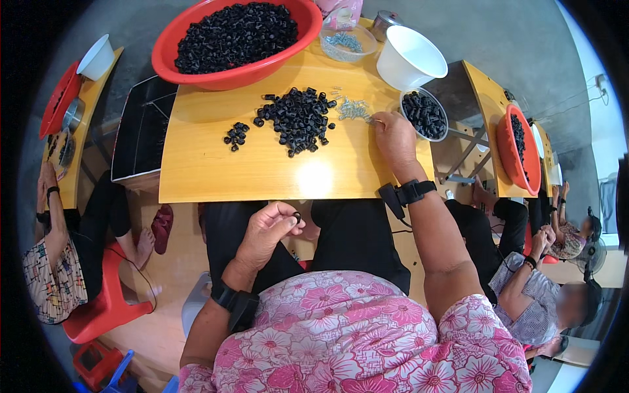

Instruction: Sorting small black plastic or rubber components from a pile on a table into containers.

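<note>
Wide view from the head, looking down on a yellow worktop (pixel 223 164) and the person's two bare hands. The left hand (pixel 262 232) is raised over the lap, just off the near edge of the worktop; its fingers (pixel 283 209) are drawn narrow around a small black piece (pixel 297 216), held between thumb and forefinger. The right hand (pixel 396 141) reaches over the worktop, its fingertips close together at the near right edge of a scatter of small silver pieces (pixel 354 110); whether they grip one cannot be told. Left of the silver pieces lies a loose heap of black pieces (pixel 300 123), with a smaller cluster (pixel 236 135) farther left. Just beyond the right hand stands a clear tub (pixel 443 131) filled with black parts (pixel 422 112). Along the far side, from left to right: a large red basin (pixel 219 80) heaped with black pieces, a clear bowl (pixel 337 56) containing more silver pieces, and a white tub (pixel 401 62) tilted in view. A pink bag (pixel 341 13) and a metal container (pixel 386 21) stand behind the bowl. At the left, a co-worker in a patterned shirt (pixel 56 275) sits on a red stool (pixel 108 301)
</note>
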`<state>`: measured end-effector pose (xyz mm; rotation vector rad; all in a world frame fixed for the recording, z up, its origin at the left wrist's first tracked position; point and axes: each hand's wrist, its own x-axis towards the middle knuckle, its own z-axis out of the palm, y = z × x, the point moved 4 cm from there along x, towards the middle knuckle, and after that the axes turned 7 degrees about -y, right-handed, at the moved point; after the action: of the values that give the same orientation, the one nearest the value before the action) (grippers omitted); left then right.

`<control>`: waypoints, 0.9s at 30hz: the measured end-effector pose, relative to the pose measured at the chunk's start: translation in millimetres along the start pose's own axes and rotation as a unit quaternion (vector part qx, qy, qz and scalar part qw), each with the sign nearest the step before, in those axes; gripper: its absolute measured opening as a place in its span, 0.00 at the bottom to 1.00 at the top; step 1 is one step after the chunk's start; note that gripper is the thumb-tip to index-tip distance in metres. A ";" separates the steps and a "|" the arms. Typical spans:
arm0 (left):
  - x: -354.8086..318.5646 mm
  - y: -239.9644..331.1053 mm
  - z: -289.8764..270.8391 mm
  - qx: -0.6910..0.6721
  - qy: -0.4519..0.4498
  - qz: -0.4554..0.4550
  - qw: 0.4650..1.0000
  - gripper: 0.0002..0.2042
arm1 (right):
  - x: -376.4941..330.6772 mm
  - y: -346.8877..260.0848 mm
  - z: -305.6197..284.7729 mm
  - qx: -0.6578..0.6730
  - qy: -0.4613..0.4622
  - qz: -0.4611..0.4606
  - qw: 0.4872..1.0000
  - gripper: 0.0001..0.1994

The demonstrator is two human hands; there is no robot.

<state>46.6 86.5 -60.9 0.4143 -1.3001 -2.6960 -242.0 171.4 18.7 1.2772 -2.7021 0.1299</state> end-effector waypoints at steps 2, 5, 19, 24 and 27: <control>0.2 0.7 0.1 0.000 0.000 0.001 1.000 0.06 | 0.1 -0.9 -1.1 0.004 -0.001 -0.004 1.000 0.06; 0.5 0.6 0.0 0.002 0.000 -0.001 1.000 0.06 | -1.3 0.2 0.7 -0.014 0.038 -0.040 0.998 0.04; 0.5 0.6 -0.8 0.023 -0.009 -0.004 1.000 0.05 | -0.6 1.6 4.8 -0.043 0.042 -0.049 0.997 0.04; 0.2 0.2 -1.3 0.026 -0.009 -0.003 1.000 0.05 | -3.7 0.7 -0.9 0.021 0.075 -0.045 0.996 0.05; 0.2 0.8 -0.7 0.002 0.009 -0.004 1.000 0.06 | -5.6 2.2 -3.5 0.081 0.079 -0.036 0.993 0.06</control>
<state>46.6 85.4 -60.7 0.4426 -1.3016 -2.6905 -239.8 177.5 21.1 1.3426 -2.5515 0.4309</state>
